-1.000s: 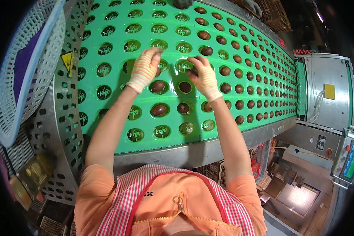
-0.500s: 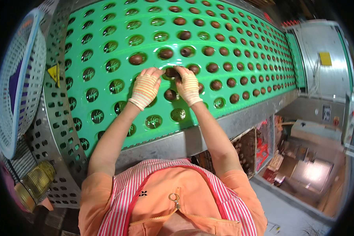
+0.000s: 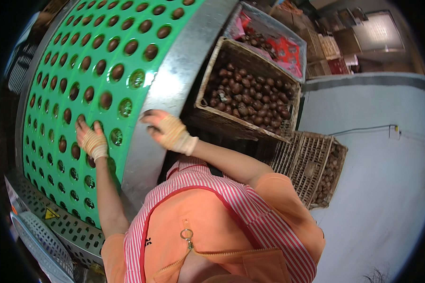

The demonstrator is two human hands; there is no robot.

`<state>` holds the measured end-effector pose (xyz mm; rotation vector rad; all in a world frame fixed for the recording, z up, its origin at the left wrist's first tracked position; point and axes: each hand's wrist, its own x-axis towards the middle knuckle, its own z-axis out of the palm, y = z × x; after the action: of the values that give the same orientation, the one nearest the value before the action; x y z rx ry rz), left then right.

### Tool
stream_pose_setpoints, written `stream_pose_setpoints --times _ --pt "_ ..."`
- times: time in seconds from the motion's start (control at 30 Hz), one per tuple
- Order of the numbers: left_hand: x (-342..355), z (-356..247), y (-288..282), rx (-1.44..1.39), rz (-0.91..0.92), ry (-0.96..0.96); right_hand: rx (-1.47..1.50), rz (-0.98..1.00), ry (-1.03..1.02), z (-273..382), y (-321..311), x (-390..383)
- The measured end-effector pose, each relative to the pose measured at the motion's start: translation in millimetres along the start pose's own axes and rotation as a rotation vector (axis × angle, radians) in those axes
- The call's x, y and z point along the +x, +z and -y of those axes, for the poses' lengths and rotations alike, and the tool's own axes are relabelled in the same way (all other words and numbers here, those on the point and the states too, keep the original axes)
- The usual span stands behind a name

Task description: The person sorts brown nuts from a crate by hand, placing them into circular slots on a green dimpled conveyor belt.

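My left hand (image 3: 90,140), in a striped fingerless knit glove, is on the green pocketed belt (image 3: 141,56), fingers apart, its fingertips at pockets where brown egg-shaped items sit, such as the one (image 3: 75,150) just below it. Whether a fingertip touches an item is hard to tell. My right hand (image 3: 164,129), gloved alike, hovers over the steel edge (image 3: 141,158) beside the belt, fingers loosely curved and apart, with nothing visible in them. To its upper right stands a weathered plastic crate (image 3: 211,61) holding many of the brown items (image 3: 243,96).
A grey bin (image 3: 293,42) with red plastic lining stands behind the crate, and a second lattice crate (image 3: 303,167) of brown items lies to the right. A perforated steel guard (image 3: 68,226) with a blue-rimmed basket (image 3: 35,240) is at lower left. A pale wall or floor surface (image 3: 373,188) fills the right.
The view has turned right, bringing the crates fully in. My hands, earlier close together at one pocket, have separated: the right has moved off the belt to the steel edge.
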<state>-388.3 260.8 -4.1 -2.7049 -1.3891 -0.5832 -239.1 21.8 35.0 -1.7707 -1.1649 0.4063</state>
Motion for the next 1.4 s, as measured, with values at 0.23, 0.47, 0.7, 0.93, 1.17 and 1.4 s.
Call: stream_pose_setpoints --times 0.23,0.47,0.7,0.93,1.17,1.4 --pt "-3 12 8 -0.159 -0.134 0.016 -0.229 -0.474 0.561 -128 -180 -100" --pt "-18 -252 -44 -0.841 0.258 0.406 -0.693 0.113 0.772 -219 -235 -57" --pt "-45 -425 18 -0.246 0.883 0.527 -0.873 0.561 0.632 -245 -231 -39" --pt "-59 -467 122 -0.211 0.68 0.264 -0.697 0.392 0.703 -248 -237 -49" --pt "-39 -452 131 -0.283 0.849 0.462 -0.757 0.43 0.523 -252 -238 -55" --pt "-35 -444 123 -0.366 0.972 0.383 -0.793 0.505 0.591 -247 -220 -51"
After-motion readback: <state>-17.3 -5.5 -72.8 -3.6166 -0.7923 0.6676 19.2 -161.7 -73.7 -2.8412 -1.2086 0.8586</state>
